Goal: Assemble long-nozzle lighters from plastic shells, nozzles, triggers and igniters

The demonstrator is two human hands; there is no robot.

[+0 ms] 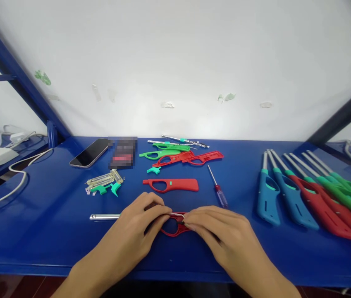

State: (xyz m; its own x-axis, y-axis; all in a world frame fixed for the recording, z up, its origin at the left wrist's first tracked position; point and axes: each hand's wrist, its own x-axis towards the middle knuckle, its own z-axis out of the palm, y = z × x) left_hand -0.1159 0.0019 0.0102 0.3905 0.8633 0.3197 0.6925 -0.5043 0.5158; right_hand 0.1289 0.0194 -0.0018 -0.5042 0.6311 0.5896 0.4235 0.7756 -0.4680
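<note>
One half of a red lighter casing (171,234) lies with its inside up near the front of the table, under both my hands. A thin white wire (177,214) runs along its top edge between my fingertips. My left hand (141,221) is closed, thumb and fingers pinching the wire at the casing's edge. A silver metal tube (104,217) sticks out to the left from beneath it. My right hand (220,229) is closed over the handle end, fingertips beside a small black piece (180,222); its exact hold is partly hidden. Just behind lies the matching red casing half (181,185), outside up.
A screwdriver (220,194) lies behind my right hand. Several assembled lighters (299,198) line the right side. Green and red casing parts (175,157) lie at the back. Clear fuel tanks (101,180), green triggers (115,189) and a phone (91,153) are at left.
</note>
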